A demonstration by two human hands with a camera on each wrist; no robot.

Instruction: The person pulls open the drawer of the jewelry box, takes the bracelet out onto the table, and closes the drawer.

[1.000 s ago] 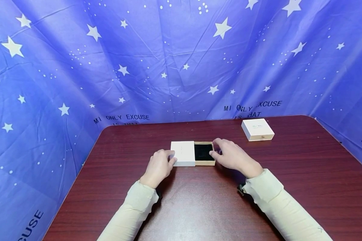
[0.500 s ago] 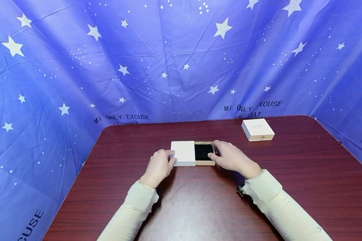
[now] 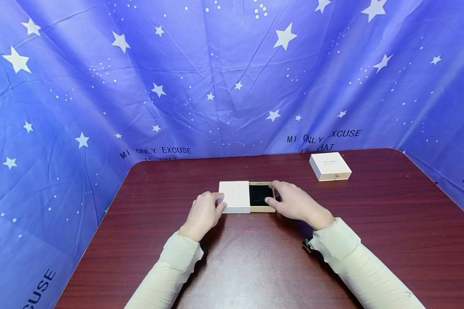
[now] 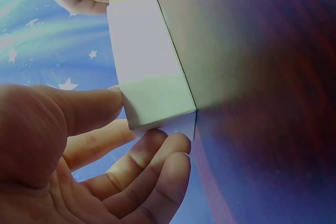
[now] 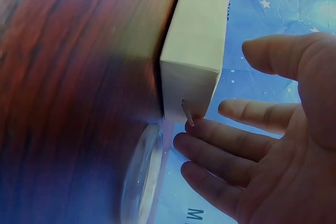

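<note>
Box [image 3: 234, 195] pinched by left hand [image 3: 203, 214] — spread right hand [image 3: 299, 204] partly hides the drawer [image 3: 261, 209].

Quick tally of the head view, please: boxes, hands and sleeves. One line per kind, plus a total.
Boxes: 2 (open box, closed box)
Hands: 2 (left hand, right hand)
Sleeves: 2 (left sleeve, right sleeve)
Total: 6
</note>
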